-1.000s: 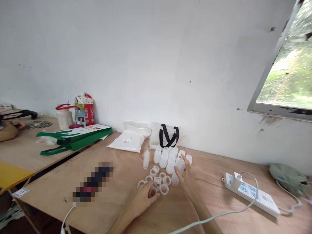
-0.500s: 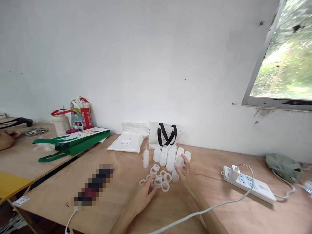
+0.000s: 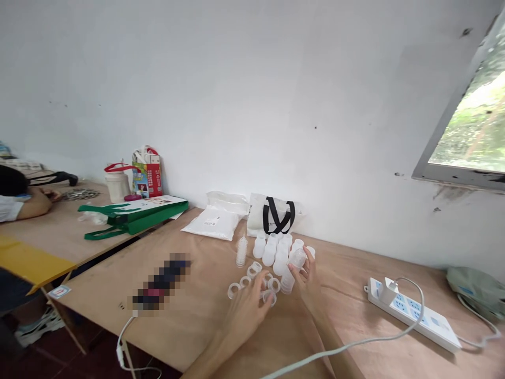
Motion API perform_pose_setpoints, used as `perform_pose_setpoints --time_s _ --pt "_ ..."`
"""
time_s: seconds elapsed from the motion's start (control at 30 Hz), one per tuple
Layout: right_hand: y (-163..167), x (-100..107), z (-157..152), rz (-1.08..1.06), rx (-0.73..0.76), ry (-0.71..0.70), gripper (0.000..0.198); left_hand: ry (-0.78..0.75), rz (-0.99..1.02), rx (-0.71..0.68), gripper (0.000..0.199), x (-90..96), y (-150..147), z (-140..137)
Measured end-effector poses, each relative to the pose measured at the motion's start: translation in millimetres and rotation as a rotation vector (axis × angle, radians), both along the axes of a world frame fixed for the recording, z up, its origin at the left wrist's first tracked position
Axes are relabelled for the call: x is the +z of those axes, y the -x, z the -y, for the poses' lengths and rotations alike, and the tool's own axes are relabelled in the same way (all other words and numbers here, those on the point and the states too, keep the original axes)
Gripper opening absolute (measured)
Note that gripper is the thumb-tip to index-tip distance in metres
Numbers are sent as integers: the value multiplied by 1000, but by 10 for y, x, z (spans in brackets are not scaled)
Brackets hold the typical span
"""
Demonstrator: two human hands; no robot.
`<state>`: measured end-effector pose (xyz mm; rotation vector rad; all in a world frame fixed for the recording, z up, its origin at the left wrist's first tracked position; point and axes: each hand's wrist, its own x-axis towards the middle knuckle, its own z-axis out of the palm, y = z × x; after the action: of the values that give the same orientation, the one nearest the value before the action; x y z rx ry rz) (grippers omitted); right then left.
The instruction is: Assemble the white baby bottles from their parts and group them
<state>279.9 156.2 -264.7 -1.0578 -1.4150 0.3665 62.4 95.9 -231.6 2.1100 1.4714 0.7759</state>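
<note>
My right hand [image 3: 310, 276] is closed around the upper part of a clear plastic stack [image 3: 288, 283], which looks made of ring-like pieces and leans slightly to the right. My left hand [image 3: 250, 300] reaches over a loose group of translucent plastic rings [image 3: 234, 290], its thumb and fingers apart near a ring [image 3: 270, 298]. Part of the group is hidden beneath that hand. Just behind the rings stands a second, narrow clear stack [image 3: 241, 253]. Several frosted white plastic cups [image 3: 269, 253] are stacked or grouped close together beside my right hand.
A white packet [image 3: 213, 223] and a white bag with black handles [image 3: 256, 210] rest against the wall. At right lies a power strip [image 3: 410, 310], its cable [image 3: 347, 346] crossing in front. Leftward are a blurred-out device [image 3: 161, 284], a green-edged bag [image 3: 138, 218] and another person's arm [image 3: 37, 204].
The view has shifted left. My left hand has moved right and forward across the rings, with its fingers raised. My right hand keeps its hold, and the stack now leans more.
</note>
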Motion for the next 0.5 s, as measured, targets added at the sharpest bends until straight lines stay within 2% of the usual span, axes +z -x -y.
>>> perform_pose_setpoints --time_s 0.13,0.23,0.5 --pt "0 -11 7 -3 44 24 74 -7 -166 -82 71 229 -391 -72" --pt "-13 -45 -6 7 63 18 72 -17 -283 -99 75 303 -574 -226" --pt "7 -67 -27 27 22 -3 63 -22 -406 -72 78 133 -676 -454"
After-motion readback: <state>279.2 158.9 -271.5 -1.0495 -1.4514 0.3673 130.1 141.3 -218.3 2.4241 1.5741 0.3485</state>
